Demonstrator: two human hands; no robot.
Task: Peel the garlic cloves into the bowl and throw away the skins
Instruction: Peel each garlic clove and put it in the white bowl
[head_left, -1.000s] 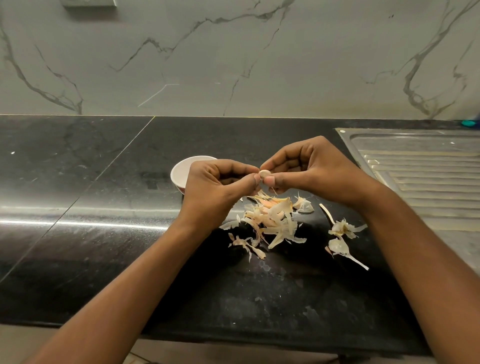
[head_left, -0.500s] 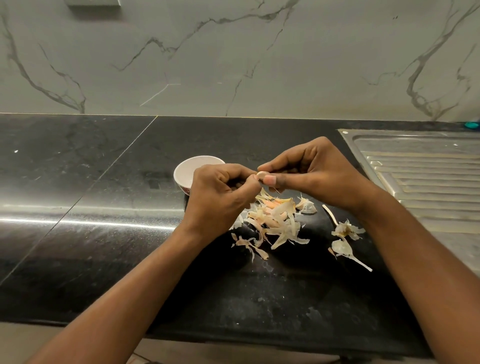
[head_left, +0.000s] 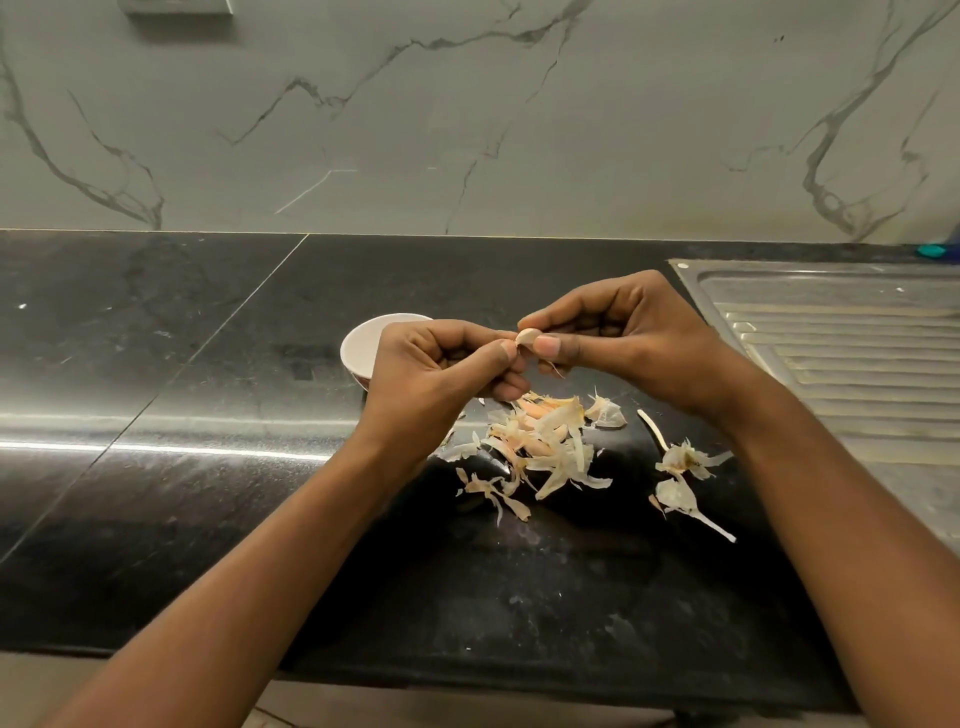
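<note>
Your two hands meet above a black stone counter (head_left: 208, 519), fingers curled inward. Your right hand (head_left: 639, 343) pinches a pale garlic clove (head_left: 527, 338) between thumb and forefinger, and your left hand (head_left: 441, 374) grips the same clove from the left, its thumb tip pressed against it. The clove sits in the air between both hands, above the counter. A small white bowl (head_left: 363, 345) stands on the counter just behind your left hand, partly hidden by it. Below your hands, on the near side, a loose pile of papery garlic skins (head_left: 540, 447) lies on the counter, with a few stray pieces (head_left: 680, 467) farther right. A metal sink drainboard (head_left: 841, 353) fills the far right, and a marble wall (head_left: 467, 130) rises behind.
</note>
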